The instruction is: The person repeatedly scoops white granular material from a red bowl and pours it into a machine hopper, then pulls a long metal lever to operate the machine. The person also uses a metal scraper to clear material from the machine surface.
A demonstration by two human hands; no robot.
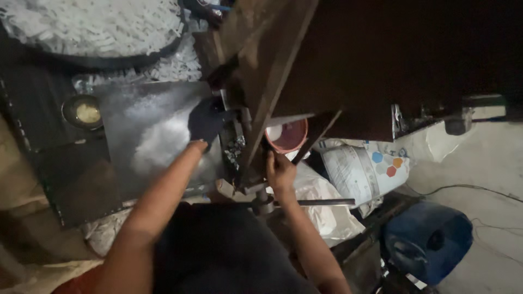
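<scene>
Dimly: left hand (pixel 206 121) (dark-gloved) on shiny metal sheet (pixel 147 136), dusty.

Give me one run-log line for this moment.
left hand: dark glove, on metal tray at press frame | right hand: bare, under frame beside red bowl | grips: unclear
</scene>
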